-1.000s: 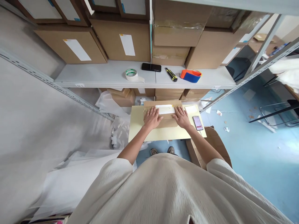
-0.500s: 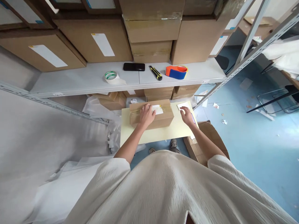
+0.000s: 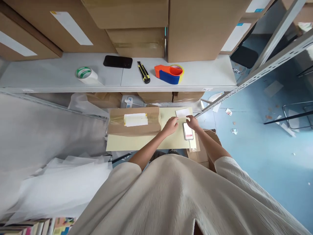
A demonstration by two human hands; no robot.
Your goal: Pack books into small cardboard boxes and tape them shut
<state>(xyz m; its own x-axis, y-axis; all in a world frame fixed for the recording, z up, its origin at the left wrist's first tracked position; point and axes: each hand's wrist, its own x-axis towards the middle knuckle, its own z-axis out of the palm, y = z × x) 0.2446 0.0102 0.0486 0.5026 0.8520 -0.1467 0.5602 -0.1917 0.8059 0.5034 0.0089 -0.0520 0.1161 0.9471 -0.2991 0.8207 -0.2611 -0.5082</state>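
On a pale yellow board (image 3: 119,143) lies a closed cardboard box (image 3: 122,129) with clear tape and a white label (image 3: 136,119) on top. My left hand (image 3: 171,126) is to the right of the box, fingers curled together at the lower edge of a white paper slip (image 3: 183,112). My right hand (image 3: 193,123) is just right of it, its fingers pinched near the slip's lower right corner. What the fingertips hold is too small to make out. Below the slip, between my hands, a lit phone (image 3: 188,131) rests on the board.
The metal shelf (image 3: 137,81) ahead carries a white tape roll (image 3: 86,75), a black phone (image 3: 117,61), a utility knife (image 3: 143,72) and an orange-blue tape dispenser (image 3: 168,74), with cardboard boxes behind. White foam sheets (image 3: 61,186) lie at left. An open carton (image 3: 207,143) stands below right.
My left hand has left the box top and moved right, beside my right hand at the white slip. The box's label is uncovered. The view has shifted right and closer to the shelf.
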